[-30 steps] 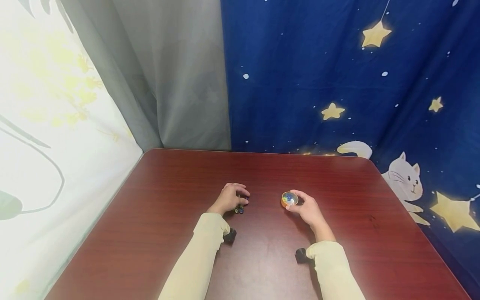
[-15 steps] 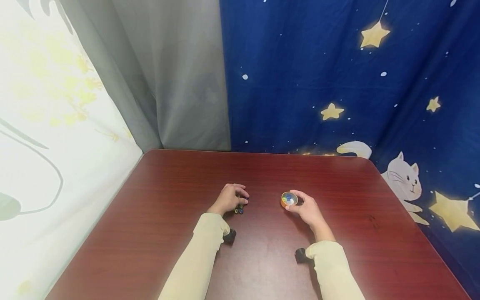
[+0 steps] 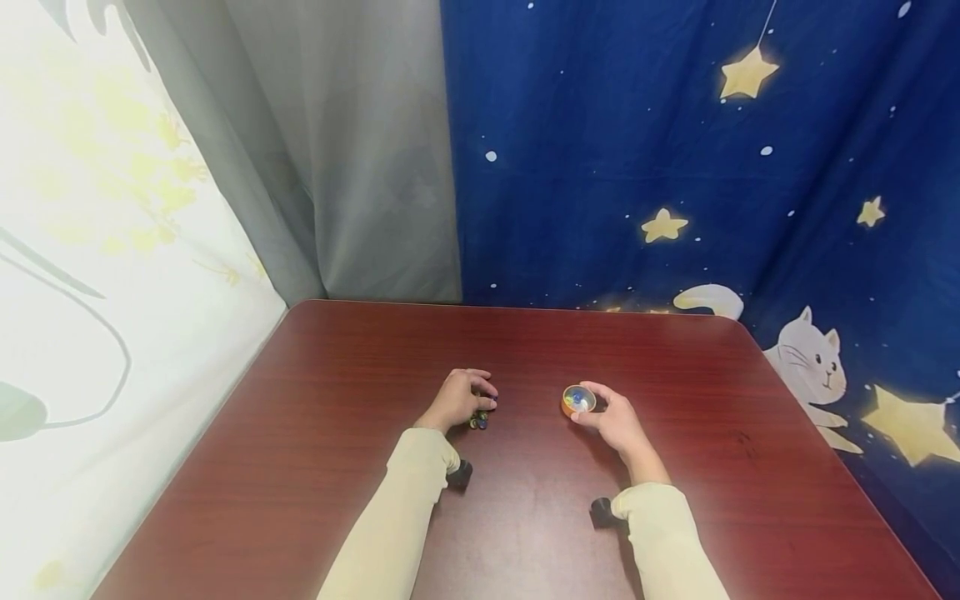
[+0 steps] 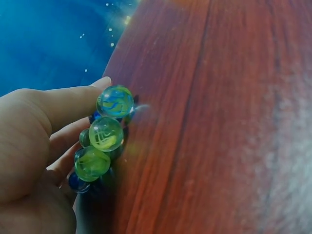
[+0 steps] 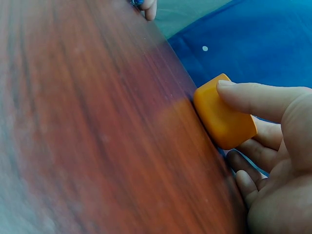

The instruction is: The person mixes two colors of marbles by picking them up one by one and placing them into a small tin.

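Several glass marbles, clear with green, yellow and blue swirls, are bunched on the dark red table. My left hand curls around them, thumb at the top marble and fingers behind the group, partly hiding them in the head view. To the right, my right hand grips a small orange bowl between thumb and fingers, low over the wood. Its mouth faces up in the head view, and blue and yellowish marbles show inside it.
The reddish-brown table has rounded far corners. Behind it hang a grey curtain and a blue curtain with stars and a white cat. A black wrist camera juts from the left sleeve, another black camera from the right.
Both hands and the orange bowl stay in place. The marbles under my left hand shift very slightly.
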A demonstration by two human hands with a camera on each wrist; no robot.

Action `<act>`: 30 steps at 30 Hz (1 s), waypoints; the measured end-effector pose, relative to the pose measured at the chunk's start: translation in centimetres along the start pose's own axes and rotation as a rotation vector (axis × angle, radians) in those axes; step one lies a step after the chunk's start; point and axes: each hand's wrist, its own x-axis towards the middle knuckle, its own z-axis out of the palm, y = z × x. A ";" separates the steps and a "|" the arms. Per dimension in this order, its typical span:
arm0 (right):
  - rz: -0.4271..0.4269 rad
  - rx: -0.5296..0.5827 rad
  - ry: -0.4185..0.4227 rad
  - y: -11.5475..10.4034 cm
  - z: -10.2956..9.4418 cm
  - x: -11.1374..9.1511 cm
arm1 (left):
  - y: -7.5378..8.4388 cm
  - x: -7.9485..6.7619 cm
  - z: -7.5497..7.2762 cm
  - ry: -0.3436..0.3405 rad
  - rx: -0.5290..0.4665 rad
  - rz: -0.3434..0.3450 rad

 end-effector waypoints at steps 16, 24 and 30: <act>0.001 -0.002 0.006 -0.1 0.1 0.0 | 0.1 0.0 -0.3 -0.007 -0.052 -0.004; 0.007 -0.004 0.006 -0.1 0.0 -0.1 | 0.5 0.0 -0.4 -0.008 -0.091 -0.009; 0.008 0.003 0.005 -0.2 0.1 -0.1 | 1.2 0.0 -0.4 0.011 -0.128 -0.012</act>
